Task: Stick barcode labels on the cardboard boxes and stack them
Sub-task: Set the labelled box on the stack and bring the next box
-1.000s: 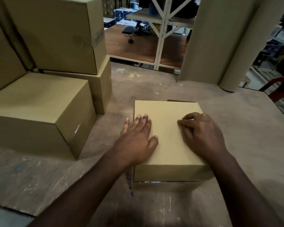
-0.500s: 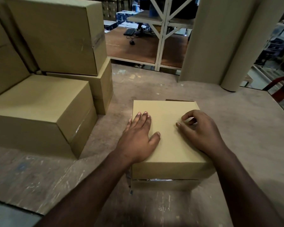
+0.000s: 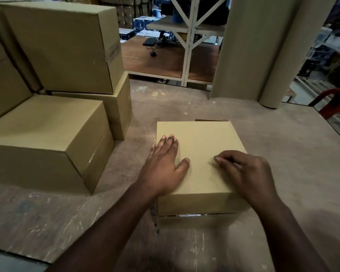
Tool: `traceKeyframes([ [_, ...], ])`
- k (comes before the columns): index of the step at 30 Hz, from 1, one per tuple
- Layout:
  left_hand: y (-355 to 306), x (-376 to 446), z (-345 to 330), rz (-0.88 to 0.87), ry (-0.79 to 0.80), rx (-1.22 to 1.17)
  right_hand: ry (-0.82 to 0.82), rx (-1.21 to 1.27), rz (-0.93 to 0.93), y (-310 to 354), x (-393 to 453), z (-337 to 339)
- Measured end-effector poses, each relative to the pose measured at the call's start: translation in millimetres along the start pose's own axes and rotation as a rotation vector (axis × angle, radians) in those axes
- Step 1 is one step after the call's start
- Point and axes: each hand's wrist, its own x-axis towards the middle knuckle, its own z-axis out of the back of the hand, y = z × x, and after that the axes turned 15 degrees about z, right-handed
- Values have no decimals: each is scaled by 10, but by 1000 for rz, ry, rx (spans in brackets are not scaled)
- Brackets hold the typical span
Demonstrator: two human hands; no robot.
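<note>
The small plain tan cardboard box (image 3: 200,163) sits on the worn grey-brown bench (image 3: 283,154), lower centre of the frame. The left hand (image 3: 163,165) lies flat on its top, fingers straight. The right hand (image 3: 247,173) rests at the right edge with fingers curled inward; whether they pinch a label cannot be determined, and no barcode label is visible. Risk: lifting without a label applied would stack an unmarked box onto the large tan cartons (image 3: 47,134) at left.
</note>
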Motion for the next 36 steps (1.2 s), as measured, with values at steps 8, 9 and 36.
traceKeyframes([
  [8, -36, 12, -24, -9, -40, -106, -132, 170, -159, -137, -191, 117],
  [9, -53, 10, -27, -15, -48, -127, -140, 177, -153, -116, -205, 132],
  [36, 25, 87, -194, 510, 284, -1128, -578, 609, -885, -446, -968, -105],
])
